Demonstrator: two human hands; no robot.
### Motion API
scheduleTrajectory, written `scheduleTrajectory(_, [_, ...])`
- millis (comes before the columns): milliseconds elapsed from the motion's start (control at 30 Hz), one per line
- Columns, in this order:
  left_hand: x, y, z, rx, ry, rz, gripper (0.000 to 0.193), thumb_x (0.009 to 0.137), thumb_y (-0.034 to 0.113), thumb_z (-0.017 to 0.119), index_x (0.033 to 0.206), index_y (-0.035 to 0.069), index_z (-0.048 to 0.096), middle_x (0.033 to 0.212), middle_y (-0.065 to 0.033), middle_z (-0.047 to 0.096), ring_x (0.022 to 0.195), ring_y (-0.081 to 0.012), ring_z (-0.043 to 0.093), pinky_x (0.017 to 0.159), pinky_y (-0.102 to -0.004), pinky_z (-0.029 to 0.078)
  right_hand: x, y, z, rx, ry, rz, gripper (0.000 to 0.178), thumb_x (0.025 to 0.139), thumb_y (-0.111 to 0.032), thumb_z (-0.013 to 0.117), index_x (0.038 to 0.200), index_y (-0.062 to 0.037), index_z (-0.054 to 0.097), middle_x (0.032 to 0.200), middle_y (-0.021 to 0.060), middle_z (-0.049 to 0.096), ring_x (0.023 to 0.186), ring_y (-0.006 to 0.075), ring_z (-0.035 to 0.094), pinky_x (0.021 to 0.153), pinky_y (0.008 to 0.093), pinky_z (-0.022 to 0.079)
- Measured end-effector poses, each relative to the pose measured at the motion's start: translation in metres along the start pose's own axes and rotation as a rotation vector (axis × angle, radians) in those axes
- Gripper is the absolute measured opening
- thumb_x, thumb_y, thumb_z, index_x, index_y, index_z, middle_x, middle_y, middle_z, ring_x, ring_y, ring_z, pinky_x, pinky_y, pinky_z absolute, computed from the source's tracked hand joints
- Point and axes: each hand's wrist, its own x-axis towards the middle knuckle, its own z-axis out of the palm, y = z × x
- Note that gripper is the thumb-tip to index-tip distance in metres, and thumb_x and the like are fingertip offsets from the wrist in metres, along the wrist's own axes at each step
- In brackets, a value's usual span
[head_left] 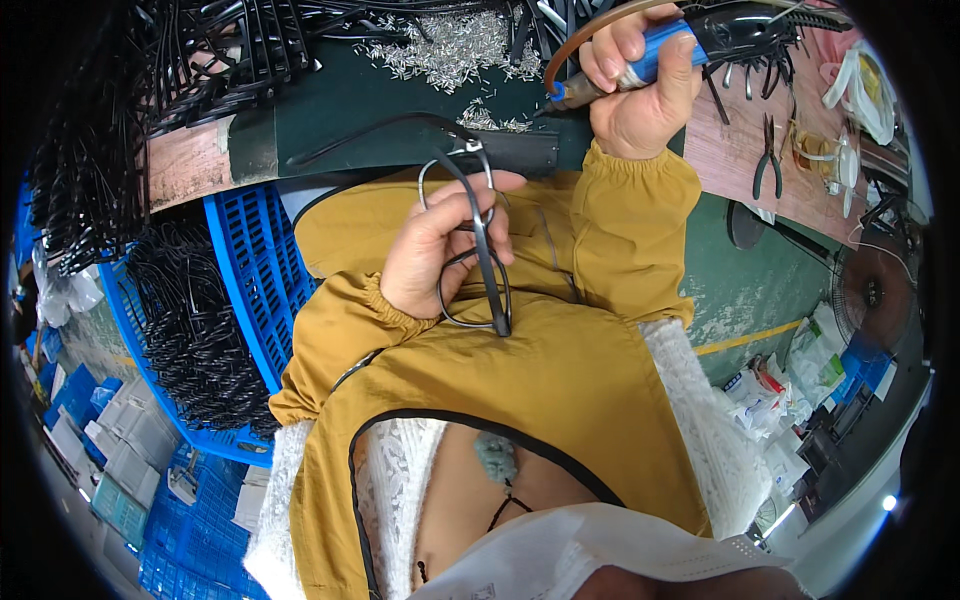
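My left hand is closed around a black eyeglass frame, held in front of my lap just off the bench edge. One of its temples points down toward me, and the other reaches left over the bench. My right hand grips a blue and black power screwdriver above the bench, at the upper right. Its tip points left, apart from the frame. Below and left of the tip, a small heap of tiny silvery screws lies near a dark bar at the bench edge.
A larger screw pile covers the back of the green mat. Black frames are heaped at the far left. More fill a blue basket beside me. Pliers lie on the right; a fan stands beyond.
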Motion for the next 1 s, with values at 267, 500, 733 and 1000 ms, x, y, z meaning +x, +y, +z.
scheduleTrajectory(267, [0.012,-0.017,0.017,-0.041,0.171,-0.256,0.034,0.100,0.033,0.066,0.127,0.015,0.056,0.071,-0.0032,0.063,0.055,-0.0153,0.060,0.046,-0.0239,0.043,-0.047,-0.027,0.030,0.070,0.037,0.080,0.028,0.103,-0.025,0.059,0.125,-0.0095,0.051,0.083,0.0085,0.057,0.064,0.0188,0.057,0.048,0.0302,0.044])
scheduleTrajectory(500, [0.016,-0.019,0.017,-0.104,0.149,-0.251,0.029,0.103,0.032,0.063,0.128,0.020,0.057,0.068,-0.0011,0.058,0.051,-0.0145,0.057,0.039,-0.0249,0.033,-0.066,-0.027,0.055,0.005,0.060,0.042,0.032,0.098,-0.023,0.072,0.118,-0.0112,0.049,0.073,0.0072,0.056,0.056,0.0170,0.055,0.048,0.0290,0.042])
scheduleTrajectory(733, [0.020,-0.022,0.009,-0.106,0.069,-0.246,0.029,0.104,0.032,0.059,0.129,0.018,0.057,0.066,-0.0013,0.055,0.050,-0.0155,0.053,0.041,-0.0258,0.036,-0.068,-0.022,0.061,-0.054,0.091,0.109,0.031,0.094,-0.019,0.077,0.109,-0.0112,0.051,0.068,0.0059,0.055,0.053,0.0148,0.053,0.046,0.0279,0.040])
scheduleTrajectory(1000, [0.024,-0.029,0.003,-0.089,0.049,-0.228,0.036,0.100,0.038,0.062,0.128,0.016,0.056,0.070,-0.0022,0.062,0.054,-0.0147,0.059,0.049,-0.0247,0.040,-0.069,-0.026,0.051,-0.063,-0.053,0.132,0.017,0.102,-0.026,0.064,0.104,-0.0146,0.051,0.075,0.0012,0.050,0.058,0.0128,0.047,0.049,0.0259,0.039])
